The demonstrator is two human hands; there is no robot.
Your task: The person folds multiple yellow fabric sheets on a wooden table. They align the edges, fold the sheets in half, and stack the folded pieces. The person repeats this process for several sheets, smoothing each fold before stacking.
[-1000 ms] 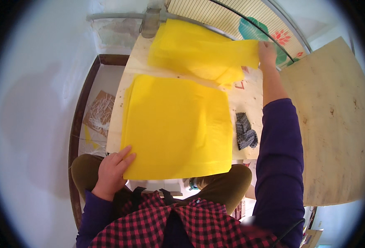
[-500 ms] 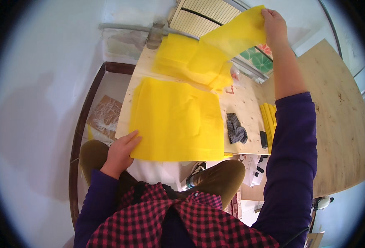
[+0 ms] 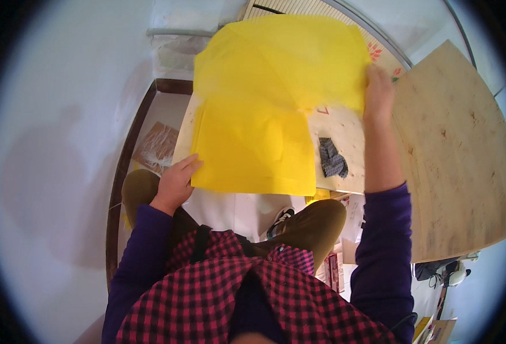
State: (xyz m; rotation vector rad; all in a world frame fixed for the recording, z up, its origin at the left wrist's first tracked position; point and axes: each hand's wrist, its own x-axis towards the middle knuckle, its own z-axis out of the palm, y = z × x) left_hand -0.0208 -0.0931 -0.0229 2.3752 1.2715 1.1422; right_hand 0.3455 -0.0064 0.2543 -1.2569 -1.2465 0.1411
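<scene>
A stack of yellow fabric sheets (image 3: 253,152) lies on the wooden table, its near edge level with my knees. My left hand (image 3: 177,179) rests at the stack's lower left edge, fingers against the side; whether it pinches a layer I cannot tell. Higher up, my right hand (image 3: 377,94) is closed on the right edge of a thin yellow sheet (image 3: 276,57). This sheet spreads in the air over the far part of the table, blurred and slightly see-through, and hides what lies beneath it. Its lower part overlaps the stack's far edge.
A grey knitted cloth (image 3: 333,157) lies on the table (image 3: 350,132) to the right of the stack. A large wooden board (image 3: 454,155) stands at the right. White shredded strands (image 3: 158,146) lie on the floor by the left wall. My knees are under the table's front edge.
My right hand has come down and nearer, drawing the yellow sheet off the far pile and spreading it out above the table. My left hand remains at the near stack's edge.
</scene>
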